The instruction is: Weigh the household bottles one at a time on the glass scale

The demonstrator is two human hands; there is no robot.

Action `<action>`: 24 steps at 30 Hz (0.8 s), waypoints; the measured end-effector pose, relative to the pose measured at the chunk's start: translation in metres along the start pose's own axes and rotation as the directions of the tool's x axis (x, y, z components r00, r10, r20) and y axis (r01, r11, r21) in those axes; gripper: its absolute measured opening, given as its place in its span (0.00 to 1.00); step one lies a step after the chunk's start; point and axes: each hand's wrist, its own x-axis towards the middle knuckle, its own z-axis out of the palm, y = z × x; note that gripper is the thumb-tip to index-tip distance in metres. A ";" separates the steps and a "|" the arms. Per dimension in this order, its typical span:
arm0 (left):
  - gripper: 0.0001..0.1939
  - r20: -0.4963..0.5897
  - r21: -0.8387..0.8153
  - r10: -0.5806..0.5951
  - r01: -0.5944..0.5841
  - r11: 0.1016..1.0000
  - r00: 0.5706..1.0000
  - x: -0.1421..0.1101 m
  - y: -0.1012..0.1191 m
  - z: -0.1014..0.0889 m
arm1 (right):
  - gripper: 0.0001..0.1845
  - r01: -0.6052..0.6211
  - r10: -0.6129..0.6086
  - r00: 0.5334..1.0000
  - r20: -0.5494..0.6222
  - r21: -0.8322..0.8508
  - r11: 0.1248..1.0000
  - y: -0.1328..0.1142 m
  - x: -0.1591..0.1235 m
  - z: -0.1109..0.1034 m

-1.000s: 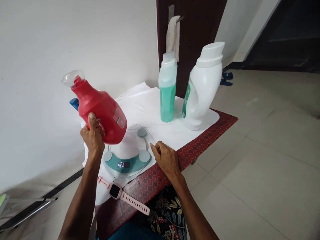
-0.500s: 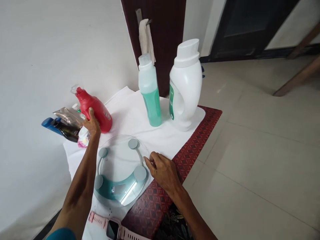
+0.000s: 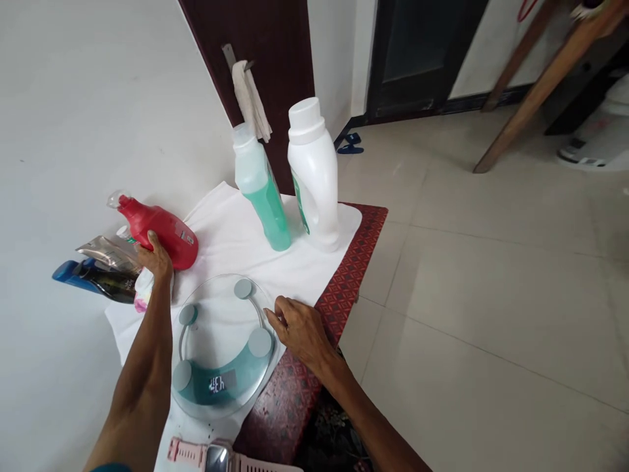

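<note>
My left hand point(image 3: 156, 257) grips the side of a red detergent bottle point(image 3: 160, 229) with a clear cap, at the table's left back by the wall. The bottle appears to stand on the white cloth, though its base is partly hidden. My right hand point(image 3: 301, 328) lies by the table's front edge with loosely bent fingers and the thumb apart, nothing visible in it. Between my hands is a round glass scale point(image 3: 221, 347) with a lit display point(image 3: 222, 381), no object on it. A clear bottle of green liquid point(image 3: 268, 206) and a white jug-shaped bottle point(image 3: 314, 177) stand behind.
Several tubes and bottles, including a dark bottle point(image 3: 111, 283) and a silvery tube point(image 3: 105, 252), are crowded left of my left hand. A pink-strapped watch point(image 3: 217, 457) lies at the near edge. A white cloth point(image 3: 216, 242) covers much of the red-patterned table point(image 3: 366, 239).
My left hand has carried the red bottle from above the scale to the left back of the table. My right hand stays beside the scale. The view has turned right.
</note>
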 end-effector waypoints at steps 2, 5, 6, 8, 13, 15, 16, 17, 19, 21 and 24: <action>0.35 -0.121 0.071 -0.031 0.040 0.997 0.992 -0.014 0.018 -0.008 | 0.12 -0.014 0.015 0.999 0.041 -0.024 1.000 -0.002 0.002 -0.002; 0.47 -0.048 0.023 0.048 -0.046 0.999 0.998 -0.044 0.057 -0.001 | 0.11 -0.028 0.034 0.995 0.093 -0.063 0.998 -0.006 0.003 -0.006; 0.45 0.032 -0.027 0.084 -0.083 0.996 0.996 -0.054 0.073 0.007 | 0.11 -0.031 0.039 0.993 0.109 -0.072 0.997 -0.007 0.004 -0.007; 0.35 0.202 -0.120 0.121 -0.098 0.988 0.972 -0.076 0.106 0.030 | 0.10 -0.040 0.052 0.989 0.136 -0.095 0.995 -0.011 0.005 -0.010; 0.26 0.613 -0.376 0.144 0.127 0.918 0.777 -0.115 0.178 0.086 | 0.09 -0.066 0.095 0.979 0.180 -0.159 0.985 -0.017 0.007 -0.015; 0.29 0.636 -0.419 0.099 0.235 0.877 0.765 -0.125 0.196 0.101 | 0.09 -0.073 0.104 0.976 0.190 -0.160 0.984 -0.018 0.007 -0.016; 0.31 0.629 -0.445 0.063 0.293 0.846 0.775 -0.129 0.202 0.106 | 0.09 -0.073 0.103 0.976 0.193 -0.156 0.985 -0.017 0.007 -0.015; 0.32 0.612 -0.472 0.023 0.342 0.812 0.790 -0.131 0.207 0.111 | 0.09 -0.071 0.099 0.976 0.192 -0.150 0.986 -0.017 0.007 -0.015; 0.33 0.550 -0.512 -0.067 0.400 0.760 0.833 -0.132 0.211 0.118 | 0.10 -0.058 0.082 0.981 0.175 -0.136 0.989 -0.015 0.006 -0.013; 0.33 0.473 -0.532 -0.152 0.419 0.736 0.868 -0.128 0.209 0.121 | 0.13 -0.037 0.055 0.988 0.141 -0.127 0.991 -0.013 0.005 -0.011; 0.30 0.394 -0.534 -0.251 0.442 0.721 0.884 -0.112 0.200 0.111 | 0.15 -0.009 0.024 0.994 0.109 -0.130 0.991 -0.011 0.003 -0.009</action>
